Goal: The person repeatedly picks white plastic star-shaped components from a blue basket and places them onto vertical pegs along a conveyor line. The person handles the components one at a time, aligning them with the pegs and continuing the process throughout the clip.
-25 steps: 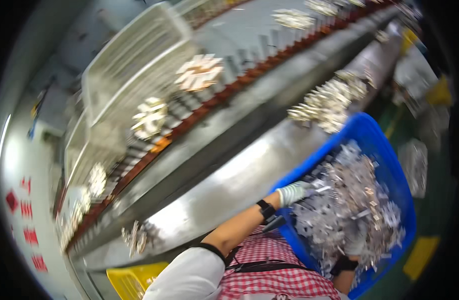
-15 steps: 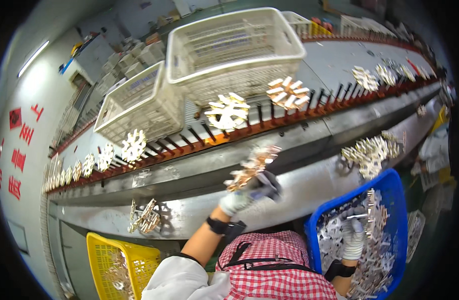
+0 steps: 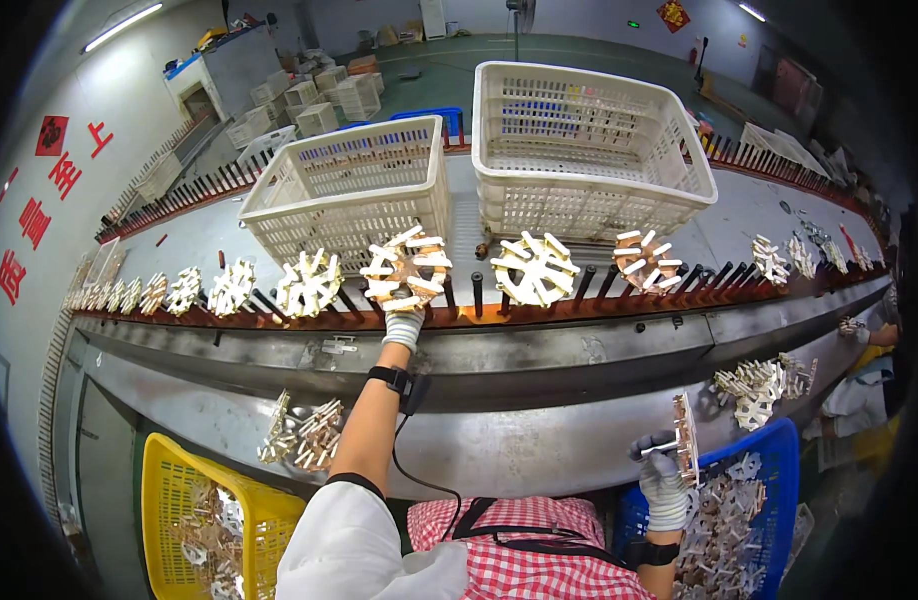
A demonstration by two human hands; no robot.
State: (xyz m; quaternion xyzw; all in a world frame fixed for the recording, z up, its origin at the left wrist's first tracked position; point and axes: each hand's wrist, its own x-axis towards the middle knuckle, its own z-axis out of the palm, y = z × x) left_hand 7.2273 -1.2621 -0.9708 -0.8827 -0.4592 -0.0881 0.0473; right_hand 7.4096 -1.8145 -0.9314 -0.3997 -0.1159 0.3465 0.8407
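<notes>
My left hand (image 3: pixel 404 328), in a pale glove, reaches up to the row of dark pegs. It is closed on a round spoked metal part (image 3: pixel 419 287) with pale bars, which hides most of its fingers. Whether a peg passes through the part cannot be seen. In front of the bench's right half, my gloved right hand (image 3: pixel 665 492) grips a similar part (image 3: pixel 686 440), seen almost edge-on, above the blue basket (image 3: pixel 791 470). On the pegs either side of my left hand sit more such parts, among them a cream one (image 3: pixel 535 270) and a coppery one (image 3: pixel 647 262).
Two white crates (image 3: pixel 599 185) stand behind the pegs. Loose parts lie on the metal ledge (image 3: pixel 519 440) at left and right. A yellow basket (image 3: pixel 164 500) of parts is at lower left. A cable (image 3: pixel 409 465) trails from my left wrist. Another person's hand (image 3: pixel 884 335) is at far right.
My left hand has moved forward from over the ledge to the pegs with its part. My right hand has risen from inside the blue basket and now holds a part upright. The view has shifted.
</notes>
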